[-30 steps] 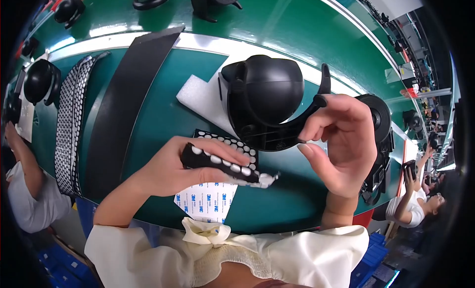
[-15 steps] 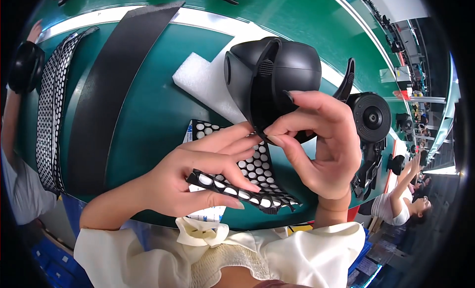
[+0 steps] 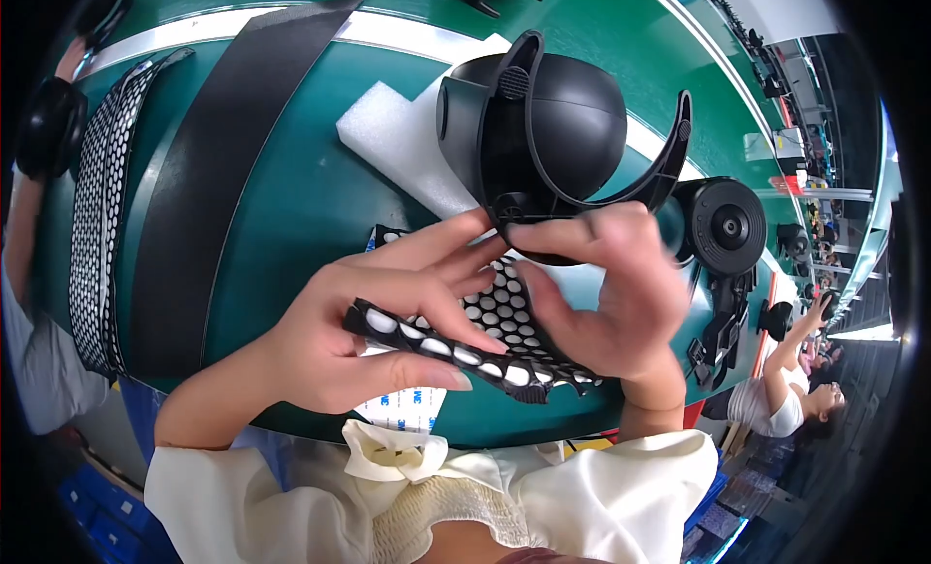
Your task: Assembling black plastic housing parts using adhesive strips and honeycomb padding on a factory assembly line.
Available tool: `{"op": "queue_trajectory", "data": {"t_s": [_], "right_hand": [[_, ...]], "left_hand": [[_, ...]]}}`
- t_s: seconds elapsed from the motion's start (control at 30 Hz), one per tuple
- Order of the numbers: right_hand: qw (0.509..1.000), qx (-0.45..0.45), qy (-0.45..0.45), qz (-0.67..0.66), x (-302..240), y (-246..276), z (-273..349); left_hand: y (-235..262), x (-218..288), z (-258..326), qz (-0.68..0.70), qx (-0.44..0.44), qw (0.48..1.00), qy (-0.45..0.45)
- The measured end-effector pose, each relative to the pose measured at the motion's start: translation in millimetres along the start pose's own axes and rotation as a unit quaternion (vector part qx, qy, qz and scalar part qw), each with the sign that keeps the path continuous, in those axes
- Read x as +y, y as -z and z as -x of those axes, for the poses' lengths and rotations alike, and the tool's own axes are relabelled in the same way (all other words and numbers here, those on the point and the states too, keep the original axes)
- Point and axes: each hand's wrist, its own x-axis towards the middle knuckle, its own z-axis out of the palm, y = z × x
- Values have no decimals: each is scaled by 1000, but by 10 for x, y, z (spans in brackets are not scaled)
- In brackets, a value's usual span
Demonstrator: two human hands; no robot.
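Note:
Pinched between the thumb and index finger of my left hand (image 3: 359, 317) is a black sheet of white round pads (image 3: 506, 322), its near edge curled up. The other fingers of that hand reach to the lower left rim of a black rounded plastic housing (image 3: 572, 118) with two curved prongs. My right hand (image 3: 626, 292), partly blurred, rests its index fingertip on the same rim, by a small round recess. Its thumb is apart from that finger, and I see nothing held between them. Any tiny piece under the fingertip is hidden.
White foam (image 3: 388, 137) lies beneath the housing. Right of it stands a black device with a round face (image 3: 729, 228). A long black strip (image 3: 204, 176) and another dotted sheet (image 3: 102, 215) lie on the left. Printed backing paper (image 3: 407, 409) is below my left hand. Other people work on both sides.
The housing has tipped and shifted, so its prongs and inner rim show more. My right thumb and index finger have parted from their pinch. My left hand, with the dotted sheet, has moved slightly left.

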Motion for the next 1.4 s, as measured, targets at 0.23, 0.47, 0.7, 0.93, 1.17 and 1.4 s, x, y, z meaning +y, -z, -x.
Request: {"op": "queue_trajectory", "data": {"t_s": [0.23,0.47,0.7,0.93,1.17,1.4], "right_hand": [[994,30,-50,-89,-13,-36,-64],[995,8,-85,-44,-36,11,-61],[995,45,-69,-50,-36,-55,-56],[999,2,-28,42,-29,-8,-10],[973,39,123,190,8,-49,0],[898,64,167,402,-27,-79,19]], "left_hand": [[-34,-40,8,1,2,1000,-7],[-42,-52,17,-10,0,1000,-10],[-50,-36,8,-14,-2,1000,-13],[-42,-24,10,-17,5,1000,1],[-30,-19,6,-34,-4,999,-11],[-14,6,4,-89,-17,996,5]]}}
